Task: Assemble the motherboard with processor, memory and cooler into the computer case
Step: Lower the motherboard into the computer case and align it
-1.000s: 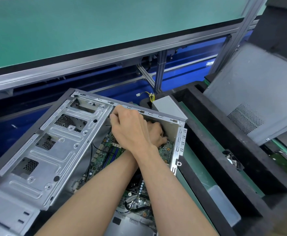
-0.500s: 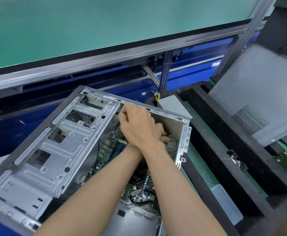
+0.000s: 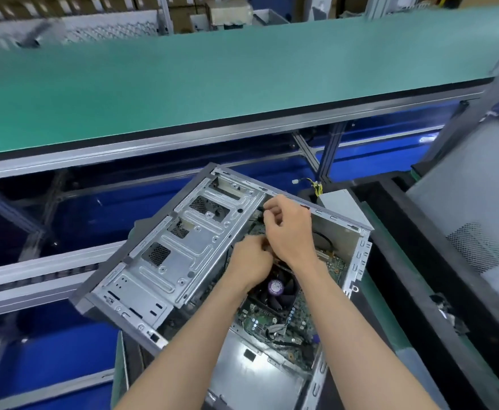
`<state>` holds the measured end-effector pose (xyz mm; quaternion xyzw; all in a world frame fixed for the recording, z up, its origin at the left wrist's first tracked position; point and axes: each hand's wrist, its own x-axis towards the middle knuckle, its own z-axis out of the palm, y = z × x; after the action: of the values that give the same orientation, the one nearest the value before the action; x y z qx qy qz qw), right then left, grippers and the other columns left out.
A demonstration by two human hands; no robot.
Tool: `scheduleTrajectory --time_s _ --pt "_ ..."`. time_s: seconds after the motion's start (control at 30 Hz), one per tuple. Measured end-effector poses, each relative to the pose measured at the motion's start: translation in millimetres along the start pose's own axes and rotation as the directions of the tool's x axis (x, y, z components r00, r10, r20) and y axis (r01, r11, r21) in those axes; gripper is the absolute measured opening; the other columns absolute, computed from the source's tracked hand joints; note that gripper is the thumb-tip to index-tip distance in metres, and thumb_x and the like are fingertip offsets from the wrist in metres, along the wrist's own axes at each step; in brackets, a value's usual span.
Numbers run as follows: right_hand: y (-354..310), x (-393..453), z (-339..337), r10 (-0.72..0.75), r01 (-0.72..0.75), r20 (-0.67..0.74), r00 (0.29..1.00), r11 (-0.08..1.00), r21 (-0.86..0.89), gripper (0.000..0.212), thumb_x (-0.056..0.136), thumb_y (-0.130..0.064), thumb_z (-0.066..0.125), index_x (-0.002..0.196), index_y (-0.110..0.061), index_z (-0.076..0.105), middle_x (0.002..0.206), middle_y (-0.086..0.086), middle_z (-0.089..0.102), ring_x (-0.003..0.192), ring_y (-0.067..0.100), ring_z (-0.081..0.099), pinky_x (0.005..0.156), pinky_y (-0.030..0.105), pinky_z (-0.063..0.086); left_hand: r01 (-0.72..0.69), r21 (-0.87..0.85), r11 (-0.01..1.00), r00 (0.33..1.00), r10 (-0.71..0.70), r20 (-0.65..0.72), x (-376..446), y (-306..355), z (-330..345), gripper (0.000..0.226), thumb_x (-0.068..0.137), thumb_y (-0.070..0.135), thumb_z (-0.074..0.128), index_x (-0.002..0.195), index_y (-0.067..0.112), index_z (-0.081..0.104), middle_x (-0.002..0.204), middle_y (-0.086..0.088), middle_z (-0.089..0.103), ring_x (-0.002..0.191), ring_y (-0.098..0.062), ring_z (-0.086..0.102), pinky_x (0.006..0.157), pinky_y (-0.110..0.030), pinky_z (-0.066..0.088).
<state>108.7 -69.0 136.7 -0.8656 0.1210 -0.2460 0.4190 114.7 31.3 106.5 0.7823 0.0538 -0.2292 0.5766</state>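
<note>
Grey metal computer case (image 3: 165,261), side panel off, lies open on its side in the head view, at an angle, w/ its silver drive-bay cage on the left. Green motherboard (image 3: 272,318) sits flat inside the case, on its floor. Black round cooler fan (image 3: 278,288) w/ a purple centre label is mounted on the board, just below the wrists.

Both hands are inside the case, above the board's upper part. Right hand (image 3: 291,229) has its fingers curled, fingertips pinched together near the cage edge; what they pinch is too small to tell, poss. a thin dark cable. Left hand (image 3: 249,261) sits just beside & below it, fingers curled inward toward the right hand; its grip is hidden, so can't tell what it holds.

Grey boxy power supply (image 3: 341,202) sits at the case's far right corner, w/ yellow-black wires (image 3: 316,186) sticking up behind it. Green-topped conveyor surface (image 3: 183,93) runs across the background. Black foam-lined tray (image 3: 413,279) lies to the right of the case.
</note>
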Motion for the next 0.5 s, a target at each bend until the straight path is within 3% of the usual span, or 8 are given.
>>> scheduleTrajectory --time_s 0.1,0.13,0.2,0.27,0.3,0.33,0.4,0.5 --pt "-1 0 -4 -0.062 0.063 0.009 0.998 0.994 -0.091 0.015 0.089 0.0 0.057 0.098 -0.011 0.064 0.081 -0.002 0.063 0.078 0.02 0.06 0.075 0.045 0.053 0.037 -0.11 0.993 0.998 -0.043 -0.045 -8 0 -5 0.023 0.077 0.027 0.071 0.099 0.023 0.071 0.094 0.004 0.074 0.095 -0.016 0.069 0.085 -0.034 0.055" --pt "-1 1 -7 -0.091 0.092 0.019 0.996 0.987 -0.134 0.019 0.089 0.002 0.056 0.102 -0.009 0.063 0.089 0.001 0.062 0.084 0.022 0.059 0.078 0.046 0.052 0.1 -0.302 0.948 0.989 -0.128 -0.073 -13 -3 -7 0.028 0.077 0.023 0.074 0.105 0.019 0.07 0.099 0.0 0.074 0.099 -0.017 0.068 0.088 -0.033 0.053" --pt "0 9 -13 -0.172 0.177 0.046 0.984 0.94 -0.292 0.029 0.084 0.005 0.057 0.111 -0.005 0.06 0.105 0.008 0.058 0.098 0.027 0.054 0.084 0.046 0.049 0.139 -0.744 0.653 0.965 -0.258 -0.047 -27 0 -9 0.03 0.084 0.014 0.075 0.113 0.01 0.066 0.109 -0.005 0.071 0.105 -0.016 0.064 0.1 -0.032 0.047" --pt "5 20 -20 -0.203 0.24 0.129 0.971 0.829 -0.504 0.04 0.083 -0.002 0.06 0.123 -0.007 0.058 0.119 0.012 0.056 0.11 0.033 0.05 0.091 0.046 0.045 0.062 -0.931 0.359 0.949 -0.31 -0.057 -37 3 -11 0.039 0.089 0.018 0.073 0.124 0.007 0.061 0.119 -0.003 0.067 0.103 -0.012 0.063 0.113 -0.036 0.035" --pt "7 25 -23 -0.159 0.242 0.19 0.969 0.769 -0.591 0.044 0.089 -0.01 0.059 0.133 -0.01 0.054 0.127 0.011 0.055 0.116 0.034 0.05 0.096 0.045 0.042 0.015 -0.961 0.275 0.938 -0.336 -0.082 -38 4 -13 0.049 0.09 0.022 0.073 0.134 0.007 0.056 0.124 0.0 0.064 0.098 -0.01 0.063 0.118 -0.04 0.028" --pt "9 30 -26 -0.095 0.241 0.25 0.964 0.714 -0.657 0.048 0.096 -0.017 0.054 0.143 -0.014 0.046 0.131 0.011 0.056 0.118 0.033 0.051 0.098 0.044 0.041 -0.02 -0.972 0.235 0.93 -0.351 -0.104 -38 6 -16 0.059 0.091 0.027 0.072 0.142 0.009 0.047 0.129 0.001 0.059 0.094 -0.008 0.062 0.121 -0.043 0.021" --pt "16 35 -29 -0.013 0.261 0.328 0.945 0.638 -0.724 0.053 0.102 -0.018 0.045 0.154 -0.019 0.03 0.125 0.01 0.061 0.106 0.033 0.061 0.081 0.044 0.045 -0.034 -0.964 0.264 0.928 -0.35 -0.129 -36 10 -20 0.071 0.094 0.031 0.068 0.153 0.016 0.032 0.147 0.005 0.047 0.095 -0.004 0.062 0.123 -0.049 0.011" --pt "21 39 -32 0.015 0.242 0.328 0.945 0.644 -0.726 0.058 0.097 -0.006 0.045 0.151 -0.02 0.029 0.113 0.01 0.064 0.085 0.037 0.064 0.06 0.038 0.04 -0.056 -0.965 0.256 0.928 -0.343 -0.145 -32 9 -17 0.062 0.094 0.027 0.067 0.149 0.016 0.039 0.151 0.008 0.045 0.099 -0.006 0.067 0.123 -0.051 0.01"
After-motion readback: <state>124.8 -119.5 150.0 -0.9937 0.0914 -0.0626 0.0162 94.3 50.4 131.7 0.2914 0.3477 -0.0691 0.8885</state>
